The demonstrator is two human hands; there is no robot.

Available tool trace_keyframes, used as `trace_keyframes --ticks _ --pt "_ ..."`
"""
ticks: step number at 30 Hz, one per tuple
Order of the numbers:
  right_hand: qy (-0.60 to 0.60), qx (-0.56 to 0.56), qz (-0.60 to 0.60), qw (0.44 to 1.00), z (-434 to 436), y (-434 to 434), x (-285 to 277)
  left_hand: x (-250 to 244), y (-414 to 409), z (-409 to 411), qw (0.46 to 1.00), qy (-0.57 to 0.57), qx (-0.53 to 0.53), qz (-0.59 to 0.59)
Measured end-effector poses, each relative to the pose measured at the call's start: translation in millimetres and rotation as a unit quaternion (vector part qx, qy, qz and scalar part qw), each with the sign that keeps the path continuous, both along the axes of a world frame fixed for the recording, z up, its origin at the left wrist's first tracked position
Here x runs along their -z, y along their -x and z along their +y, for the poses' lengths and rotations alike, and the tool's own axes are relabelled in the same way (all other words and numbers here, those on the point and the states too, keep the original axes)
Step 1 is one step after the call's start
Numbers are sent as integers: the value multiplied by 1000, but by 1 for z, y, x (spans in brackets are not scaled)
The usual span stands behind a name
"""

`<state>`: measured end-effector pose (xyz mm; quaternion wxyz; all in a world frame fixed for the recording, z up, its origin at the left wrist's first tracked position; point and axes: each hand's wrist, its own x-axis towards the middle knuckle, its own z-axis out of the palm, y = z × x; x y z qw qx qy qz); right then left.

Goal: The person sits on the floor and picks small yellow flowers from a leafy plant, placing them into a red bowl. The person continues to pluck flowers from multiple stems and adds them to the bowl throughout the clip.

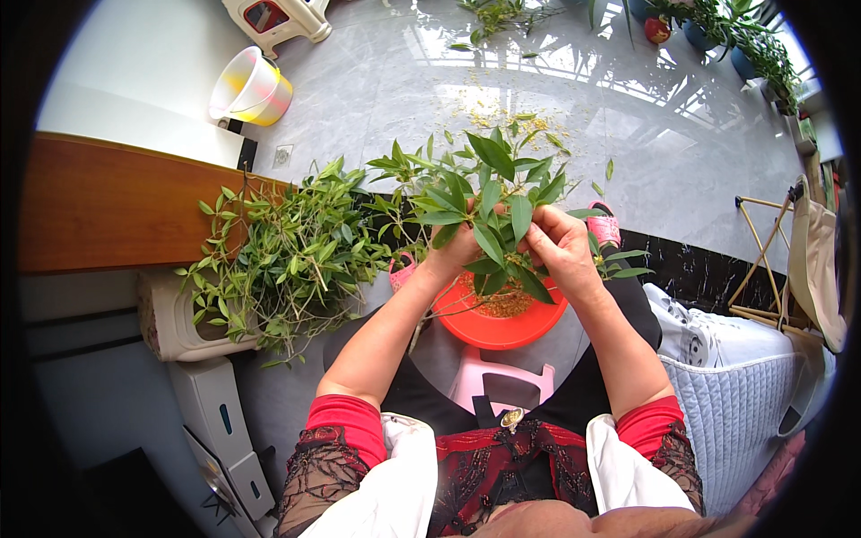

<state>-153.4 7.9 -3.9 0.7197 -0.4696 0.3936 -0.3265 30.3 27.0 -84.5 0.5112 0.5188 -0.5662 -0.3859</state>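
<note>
My left hand [459, 245] grips a leafy green branch [494, 195], partly hidden behind its leaves. The thumb and fingers of my right hand [564, 250] pinch at the same branch from the other side; what lies between the fingertips is too small to tell. Directly below is a red-orange basin [501, 336], with tiny orange-yellow blossoms [504, 306] spread inside. Leaves hang over the basin's far part and hide it. A pink plastic stool [471, 376] shows at the basin's near side, between my legs.
Cut leafy branches [296, 249] lie heaped at left over a beige stool [195, 336]. Yellow petals [504, 121] and loose leaves litter the tiled floor [377, 87]. A bucket [259, 94] stands far left; a folding chair [807, 262] and quilted fabric [726, 397] are at right.
</note>
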Motion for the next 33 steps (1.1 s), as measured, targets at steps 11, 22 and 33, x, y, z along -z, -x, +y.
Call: trace_keyframes --ticks 11,22,33 --pt "35 -56 -60 996 4 1 6 -17 -1 -1 997 -51 -8 49" --pt "267 -27 112 957 2 0 3 -24 -6 -3 994 -106 -23 25" --pt "400 61 148 902 8 -8 7 -23 3 -1 999 -5 -40 9"
